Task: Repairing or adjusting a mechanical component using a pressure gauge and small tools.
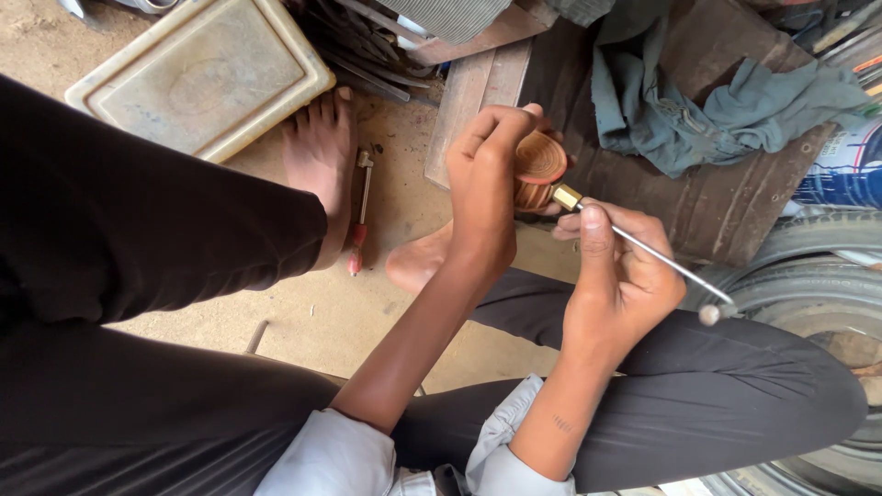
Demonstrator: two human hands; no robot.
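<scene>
So the person's sitting on the sandy floor [331,312] with legs crossed in black trousers [119,276], looking straight down at their own hands. The left hand [485,184] has a small round wooden piece [537,165], reddish brown with ridges around its side, and the grip is wrapped right around it, fingers curled over the top edge and thumb side hidden behind. It's held up in the air above the bare feet, roughly middle of the scene, just in front of a dark wooden plank [698,211].

The right hand [617,276] is pinching a thin metal rod tool [657,255] between thumb and fingers, pen-style. The rod has a brass-coloured tip [566,197] that's touching the lower right side of the wooden piece, and the other end sticks out to the right with a little pale knob [709,314] on it.

Other stuff around: a red-handled screwdriver [359,220] lying on the floor just beside the far foot [320,152], a cream plastic tray [197,78] upside down at the far left, a grey-blue cloth [698,106] bunched on the plank at the far right, and a tyre [808,285] on the right edge next to the knee. There's also a blue and white can [850,165] past the cloth. White shirt cuffs [349,455] show at the near edge.
</scene>
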